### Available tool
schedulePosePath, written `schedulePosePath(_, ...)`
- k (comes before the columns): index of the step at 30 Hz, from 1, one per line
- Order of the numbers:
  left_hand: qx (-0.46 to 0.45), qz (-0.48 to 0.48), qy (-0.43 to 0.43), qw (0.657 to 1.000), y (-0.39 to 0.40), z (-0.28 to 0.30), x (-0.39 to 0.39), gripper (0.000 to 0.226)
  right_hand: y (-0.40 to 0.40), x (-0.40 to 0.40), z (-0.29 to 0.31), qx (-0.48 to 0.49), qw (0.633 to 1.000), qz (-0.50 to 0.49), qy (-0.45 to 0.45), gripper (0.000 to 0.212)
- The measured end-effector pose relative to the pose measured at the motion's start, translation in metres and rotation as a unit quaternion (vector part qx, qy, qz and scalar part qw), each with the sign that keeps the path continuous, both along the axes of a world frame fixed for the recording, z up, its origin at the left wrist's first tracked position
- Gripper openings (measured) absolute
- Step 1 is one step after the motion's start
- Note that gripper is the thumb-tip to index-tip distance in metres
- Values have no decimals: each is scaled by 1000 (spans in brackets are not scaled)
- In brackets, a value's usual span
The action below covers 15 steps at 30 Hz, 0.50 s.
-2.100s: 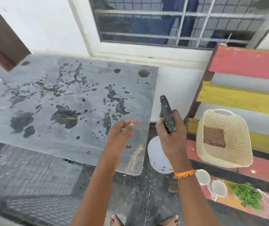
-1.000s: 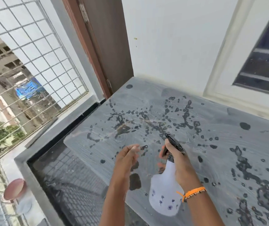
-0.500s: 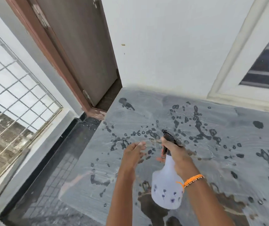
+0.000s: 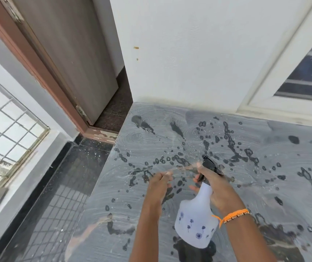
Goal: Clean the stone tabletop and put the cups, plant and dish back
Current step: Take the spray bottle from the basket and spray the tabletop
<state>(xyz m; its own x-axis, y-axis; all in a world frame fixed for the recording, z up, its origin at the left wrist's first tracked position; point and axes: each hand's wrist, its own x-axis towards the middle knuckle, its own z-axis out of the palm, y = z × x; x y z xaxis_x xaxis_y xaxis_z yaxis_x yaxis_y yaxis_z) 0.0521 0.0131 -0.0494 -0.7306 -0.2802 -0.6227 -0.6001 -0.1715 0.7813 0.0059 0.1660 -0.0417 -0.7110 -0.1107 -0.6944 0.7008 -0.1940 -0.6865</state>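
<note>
- The stone tabletop (image 4: 170, 214) lies right under both hands, a grey slab run up against the white wall (image 4: 189, 53) beyond the fingertips.
- Its surface shows pale swirled smears, and dark wet blotches and droplets (image 4: 232, 148) scatter ahead of the hands and off to the right of them.
- The right hand (image 4: 215, 188) is clenched around the neck of a spray bottle (image 4: 196, 222), fingers at the black trigger head (image 4: 211, 165), which points away from the person toward the wall.
- The bottle's white body, printed with small blue flowers, hangs below that hand, above the slab; I cannot tell whether its base touches the stone.
- An orange thread bracelet (image 4: 232, 216) sits on the right wrist, just behind the gripping hand.
- The left hand (image 4: 160, 183) is held just beside the right one, over the tabletop, fingers curled loosely inward and grasping nothing; it looks a little blurred.
- A thin blurred streak runs between the two hands, near the nozzle; I cannot tell what it is.
- Left of the left hand the slab ends at a straight edge, with dark tiled floor (image 4: 56, 195) below.
- Farther left and ahead stands a grey door (image 4: 66, 53) in a brown frame, and a white metal grille (image 4: 5, 120) at the far left.
- Ahead and to the right of the right hand, a white-framed window (image 4: 308, 72) is set in the wall.
</note>
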Motion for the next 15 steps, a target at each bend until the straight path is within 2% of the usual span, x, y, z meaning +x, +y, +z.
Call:
schedulePosePath(2, -2, -2, -12, 1000, 2, -3, -1, 20, 4, 2, -1, -14, 1000, 16, 8, 19)
schedulePosePath(7, 0, 5, -24, 1000, 7, -10, 0, 17, -2, 12, -2, 15, 993, 110, 24, 35)
schedulePosePath(10, 2, 14, -18, 1000, 15, -11, -2, 21, 7, 12, -4, 24, 998, 60, 17, 35)
schedulePosePath(15, -12, -38, -7, 999, 52, -9, -6, 23, 57, 9, 6, -70, 997, 6, 2, 36)
